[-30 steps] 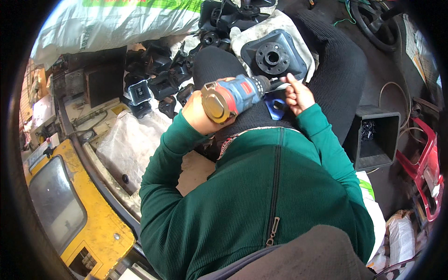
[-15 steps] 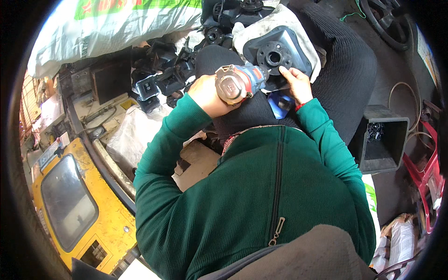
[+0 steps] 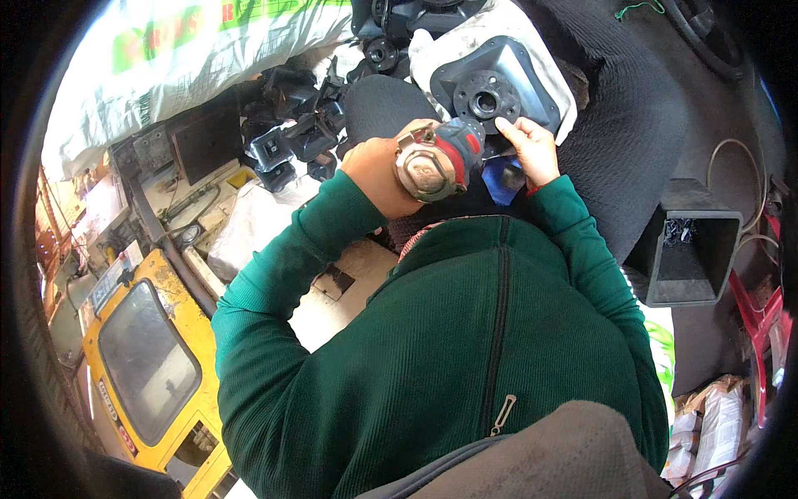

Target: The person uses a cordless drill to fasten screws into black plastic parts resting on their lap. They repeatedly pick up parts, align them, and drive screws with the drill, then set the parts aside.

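Observation:
My left hand (image 3: 384,170) is wrapped round a blue, red and grey cordless drill (image 3: 436,162). The drill's front end points up and right, close to the round collar of a black flanged part (image 3: 486,96). This part has a square, domed base and a ring of holes about its central opening. It rests on a whitish cloth (image 3: 559,76) over my lap. Against the collar's lower right edge, my right hand (image 3: 534,151) has its fingers pinched together; whatever is between the fingertips is too small to make out. A blue piece (image 3: 502,181) lies just below that hand.
Several black parts (image 3: 287,137) are heaped left of my knee, beneath a big white and green sack (image 3: 191,62). A dark square bin (image 3: 692,283) with small screws stands at right. At lower left is a yellow machine panel (image 3: 179,328) with a window.
The drill in my left hand has shifted slightly right and its body is turned a little. The whole view has moved slightly. My right hand stays at the collar's edge.

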Demonstrator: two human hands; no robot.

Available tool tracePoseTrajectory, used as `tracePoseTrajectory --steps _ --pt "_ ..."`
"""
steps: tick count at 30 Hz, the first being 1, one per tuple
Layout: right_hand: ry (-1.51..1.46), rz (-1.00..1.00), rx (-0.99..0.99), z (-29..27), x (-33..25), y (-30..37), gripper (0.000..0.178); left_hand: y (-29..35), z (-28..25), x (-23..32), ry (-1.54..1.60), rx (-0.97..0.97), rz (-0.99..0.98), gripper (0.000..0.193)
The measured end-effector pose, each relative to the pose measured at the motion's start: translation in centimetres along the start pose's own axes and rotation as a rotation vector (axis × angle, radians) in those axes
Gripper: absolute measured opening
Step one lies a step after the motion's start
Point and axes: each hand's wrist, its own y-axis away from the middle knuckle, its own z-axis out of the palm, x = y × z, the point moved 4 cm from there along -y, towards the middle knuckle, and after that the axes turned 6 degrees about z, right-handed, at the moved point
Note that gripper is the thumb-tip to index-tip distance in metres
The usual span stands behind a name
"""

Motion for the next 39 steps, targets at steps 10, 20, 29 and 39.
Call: tracePoseTrajectory --steps 10,20,29,39 --pt "0.107 -0.034 0.033 -0.3 0.5 -0.6 0.031 -0.7 0.5 0.7 -0.135 0.168 0.128 0.037" --pt "-0.601 0.148 -0.340 -3.1 -0.6 3.8 0.038 5.1 1.3 2.3 0.058 0.352 0.153 0.057" --pt "-0.722 0.125 -0.735 -1.6 -2.8 5.9 0.048 6.1 3.1 4.6 0.027 0.335 0.375 0.050" --pt "-0.700 0.113 -0.672 -1.5 -3.0 6.0 0.046 6.3 2.2 4.9 0.052 0.331 0.367 0.047"
